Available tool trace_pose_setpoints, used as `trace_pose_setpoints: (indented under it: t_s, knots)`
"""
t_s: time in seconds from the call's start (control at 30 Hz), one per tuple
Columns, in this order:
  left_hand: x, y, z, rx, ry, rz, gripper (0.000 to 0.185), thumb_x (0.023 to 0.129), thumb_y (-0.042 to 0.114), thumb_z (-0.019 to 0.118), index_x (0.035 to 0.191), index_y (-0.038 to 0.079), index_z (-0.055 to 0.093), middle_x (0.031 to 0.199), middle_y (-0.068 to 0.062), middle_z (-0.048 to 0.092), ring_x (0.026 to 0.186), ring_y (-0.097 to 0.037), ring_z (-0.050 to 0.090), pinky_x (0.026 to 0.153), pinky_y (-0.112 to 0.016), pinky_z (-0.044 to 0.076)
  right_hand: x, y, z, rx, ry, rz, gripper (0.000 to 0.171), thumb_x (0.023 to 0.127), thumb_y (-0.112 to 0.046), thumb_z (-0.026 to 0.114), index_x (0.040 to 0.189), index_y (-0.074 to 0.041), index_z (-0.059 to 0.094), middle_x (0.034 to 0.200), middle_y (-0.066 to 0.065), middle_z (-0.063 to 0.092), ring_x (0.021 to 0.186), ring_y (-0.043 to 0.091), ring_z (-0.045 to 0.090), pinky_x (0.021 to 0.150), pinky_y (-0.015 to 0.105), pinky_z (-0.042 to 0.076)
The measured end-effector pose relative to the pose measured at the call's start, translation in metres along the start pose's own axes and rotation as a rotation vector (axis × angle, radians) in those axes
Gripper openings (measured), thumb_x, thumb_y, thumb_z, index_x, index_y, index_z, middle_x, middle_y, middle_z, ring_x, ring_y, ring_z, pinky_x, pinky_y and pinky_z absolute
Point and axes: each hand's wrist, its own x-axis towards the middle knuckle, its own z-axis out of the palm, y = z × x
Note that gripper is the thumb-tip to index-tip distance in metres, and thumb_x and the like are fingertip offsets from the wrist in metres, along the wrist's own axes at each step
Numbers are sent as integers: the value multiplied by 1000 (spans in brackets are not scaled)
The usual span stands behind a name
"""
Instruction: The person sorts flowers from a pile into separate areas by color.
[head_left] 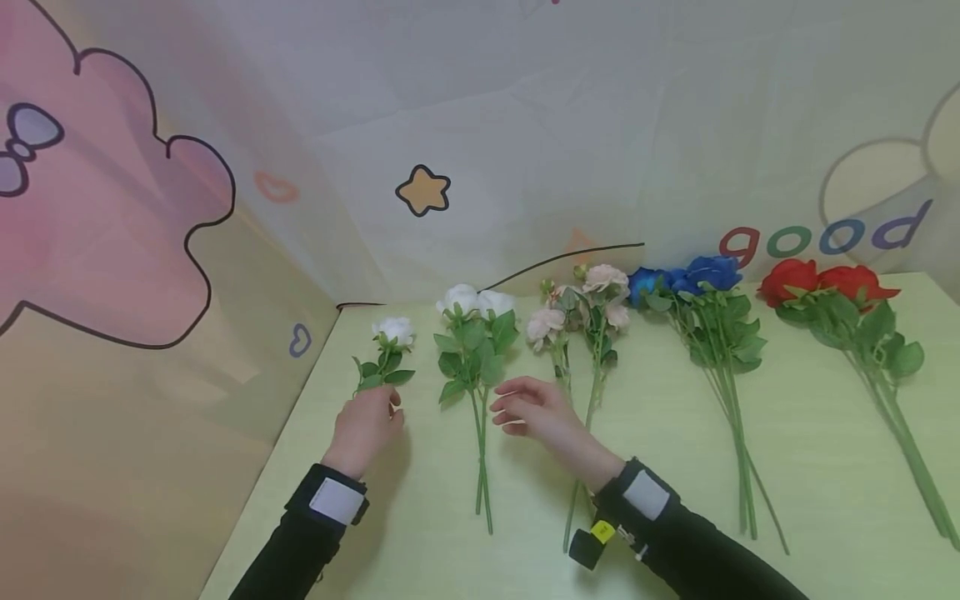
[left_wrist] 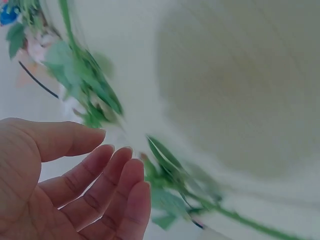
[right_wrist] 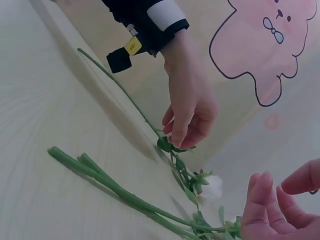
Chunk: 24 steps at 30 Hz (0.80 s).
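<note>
My left hand (head_left: 367,425) is over the stem of a single white rose (head_left: 394,332) lying at the left of the table. In the left wrist view the thumb and fingers (left_wrist: 95,200) are apart and loosely bent, with nothing between them; that rose's leafy stem (left_wrist: 230,215) runs past the fingertips. Close to the stems of two white roses (head_left: 480,350) is my right hand (head_left: 543,417), its fingers loosely bent and holding nothing. It overlaps the stems of the pale pink flowers (head_left: 600,292). The right wrist view shows the left hand near the single rose's leaves.
Farther right on the pale yellow table (head_left: 645,500) lie blue roses (head_left: 705,275) and red roses (head_left: 855,287), stems toward the front. A printed cloth backdrop (head_left: 525,167) rises behind and to the left. Each wrist wears a dark band with a white patch.
</note>
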Motion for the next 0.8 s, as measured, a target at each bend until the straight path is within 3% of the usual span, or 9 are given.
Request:
trace_pose_setpoints:
  t_s: [0.33, 0.6, 0.8]
  knots:
    - [-6, -52, -22, 43, -100, -149, 33, 92, 18, 65, 113, -7, 59, 99, -23, 70, 74, -29, 63, 61, -42, 52, 7, 7, 24, 69, -56, 43, 34, 100, -4, 50, 130, 13, 50, 102, 7, 69, 83, 7, 66, 79, 20, 56]
    - [-5, -72, -23, -33, -237, -235, 42, 94, 25, 62, 119, -10, 58, 118, -29, 66, 95, -36, 65, 78, -47, 53, 8, 5, 31, 105, -55, 61, 32, 100, -5, 50, 128, 9, 52, 105, 9, 68, 87, 10, 67, 81, 21, 55]
    - [-2, -77, -17, -69, -260, -220, 33, 95, 24, 63, 106, -8, 66, 102, -21, 69, 84, -29, 62, 69, -38, 50, 7, 6, 31, 93, -60, 66, 34, 98, -5, 52, 129, 10, 51, 104, 9, 68, 85, 9, 66, 80, 21, 55]
